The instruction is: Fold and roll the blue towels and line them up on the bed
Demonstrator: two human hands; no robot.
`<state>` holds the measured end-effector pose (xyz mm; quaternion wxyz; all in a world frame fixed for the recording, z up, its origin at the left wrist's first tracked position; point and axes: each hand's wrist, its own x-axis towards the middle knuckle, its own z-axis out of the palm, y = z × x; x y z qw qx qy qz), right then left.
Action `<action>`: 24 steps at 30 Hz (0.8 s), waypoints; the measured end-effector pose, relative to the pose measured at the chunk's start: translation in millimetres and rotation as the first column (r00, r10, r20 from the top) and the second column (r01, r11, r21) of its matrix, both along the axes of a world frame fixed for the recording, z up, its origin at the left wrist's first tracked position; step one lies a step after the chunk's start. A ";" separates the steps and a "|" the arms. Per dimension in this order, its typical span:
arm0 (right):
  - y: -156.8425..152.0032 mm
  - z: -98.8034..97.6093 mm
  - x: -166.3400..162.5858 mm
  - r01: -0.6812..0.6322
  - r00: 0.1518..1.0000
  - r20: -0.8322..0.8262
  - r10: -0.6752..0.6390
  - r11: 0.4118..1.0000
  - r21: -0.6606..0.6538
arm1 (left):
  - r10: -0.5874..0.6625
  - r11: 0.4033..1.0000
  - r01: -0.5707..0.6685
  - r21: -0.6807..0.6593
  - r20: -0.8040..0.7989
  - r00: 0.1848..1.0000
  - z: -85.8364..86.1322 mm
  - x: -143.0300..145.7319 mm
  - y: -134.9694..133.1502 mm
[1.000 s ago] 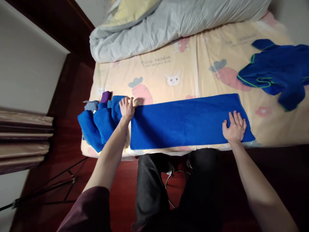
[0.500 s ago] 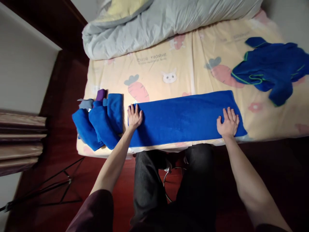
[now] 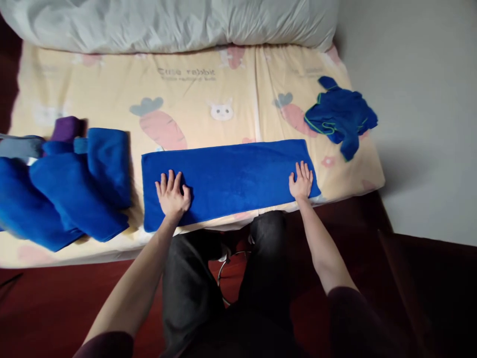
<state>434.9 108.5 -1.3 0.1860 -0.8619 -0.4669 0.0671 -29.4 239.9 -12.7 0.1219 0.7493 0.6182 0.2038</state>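
Observation:
A blue towel [image 3: 231, 179] lies spread in a long flat strip along the near edge of the bed [image 3: 208, 117]. My left hand [image 3: 173, 195] rests palm down on its left part, fingers spread, a little in from the left end. Near the right end, my right hand [image 3: 301, 181] presses flat on the towel with its fingers stretched out. Neither hand grips anything.
On the left lie folded blue towels [image 3: 74, 191], with a purple cloth [image 3: 66, 129] and a grey cloth [image 3: 22, 147] behind. A crumpled blue garment [image 3: 341, 117] with green trim sits at the right. A pale quilt [image 3: 179, 25] is bunched along the back.
The view has swung to the right. My left hand has moved inward from the towel's left end, which now shows uncovered. My right hand stays flat near the right end.

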 end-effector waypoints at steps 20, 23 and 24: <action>146.5 25.3 -312.8 -0.626 0.768 0.140 0.624 0.779 -0.036 | -0.043 0.992 0.022 0.126 0.165 0.985 -3.6 1.6 -2.5; 140.8 9.3 -311.6 -0.603 0.774 0.175 0.609 0.792 -0.091 | -0.046 0.990 0.022 0.140 0.172 0.984 -3.7 1.6 -2.2; 138.4 7.0 -302.9 -0.604 0.768 0.191 0.612 0.790 -0.104 | -0.045 0.991 0.022 0.131 0.174 0.984 -2.6 1.4 -2.4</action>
